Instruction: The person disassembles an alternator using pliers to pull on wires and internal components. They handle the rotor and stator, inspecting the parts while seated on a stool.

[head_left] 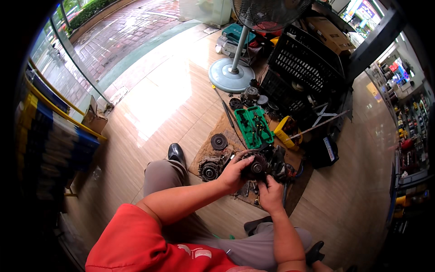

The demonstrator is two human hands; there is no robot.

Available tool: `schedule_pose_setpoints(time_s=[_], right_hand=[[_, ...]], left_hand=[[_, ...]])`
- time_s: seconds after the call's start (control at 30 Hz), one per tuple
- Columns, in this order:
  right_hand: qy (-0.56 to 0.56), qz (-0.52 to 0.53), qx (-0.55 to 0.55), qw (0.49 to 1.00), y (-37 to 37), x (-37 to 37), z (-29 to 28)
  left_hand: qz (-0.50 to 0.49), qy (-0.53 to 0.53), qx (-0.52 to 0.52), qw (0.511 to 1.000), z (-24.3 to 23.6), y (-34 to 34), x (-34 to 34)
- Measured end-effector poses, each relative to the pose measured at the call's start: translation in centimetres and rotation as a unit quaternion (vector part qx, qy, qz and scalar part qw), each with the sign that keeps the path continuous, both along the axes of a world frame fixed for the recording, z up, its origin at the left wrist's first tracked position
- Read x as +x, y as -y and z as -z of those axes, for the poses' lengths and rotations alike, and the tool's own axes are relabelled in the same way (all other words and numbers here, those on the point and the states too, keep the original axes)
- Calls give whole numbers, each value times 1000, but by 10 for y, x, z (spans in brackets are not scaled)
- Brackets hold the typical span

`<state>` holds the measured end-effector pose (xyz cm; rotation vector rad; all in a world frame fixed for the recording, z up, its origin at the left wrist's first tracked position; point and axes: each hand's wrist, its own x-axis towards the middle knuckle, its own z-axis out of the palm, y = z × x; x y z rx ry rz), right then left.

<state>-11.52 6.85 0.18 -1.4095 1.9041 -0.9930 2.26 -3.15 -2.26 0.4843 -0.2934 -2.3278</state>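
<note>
Both my hands are on a dark, greasy round machine part (pixel 257 167) with a ringed hub at its middle, above a brown mat (pixel 206 152). My left hand (pixel 233 173) wraps round its left side, with the thumb across the top. My right hand (pixel 271 190) has thumb and fingers closed at its lower edge; any small thing in those fingers is hidden. To the left lies a pulley-like metal unit (pixel 209 171), partly behind my left forearm. A loose black pulley ring (pixel 219 141) rests beyond it. Just right of the held part are dark, cluttered machine pieces (pixel 277 158).
An open green tool case (pixel 248 129) lies beyond the held part, beside a yellow container (pixel 285 131). Black crates (pixel 308 59) and a standing fan's round base (pixel 226 77) are farther back. My shoe (pixel 176 153) is at the mat's left edge. Shelves stand far left and right.
</note>
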Motion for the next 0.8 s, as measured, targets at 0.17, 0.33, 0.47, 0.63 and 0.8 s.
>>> schedule_pose_setpoints(time_s=[0.17,0.33,0.47,0.63,0.8], right_hand=[[-7,9,-4,1000,0,-1,3],[-11,19,16,1000,1,-2,4],[-2,8,7,1000,0,-2,4],[22,6,18,1000,-2,-4,7],[-47,21,-24,998,0,-16,8]], left_hand=[[0,5,0,1000,-1,-1,0],[1,19,3,1000,-4,-3,1],[5,11,-2,1000,-3,-2,1],[11,4,3,1000,-4,1,1],[37,27,16,999,-13,1,4]])
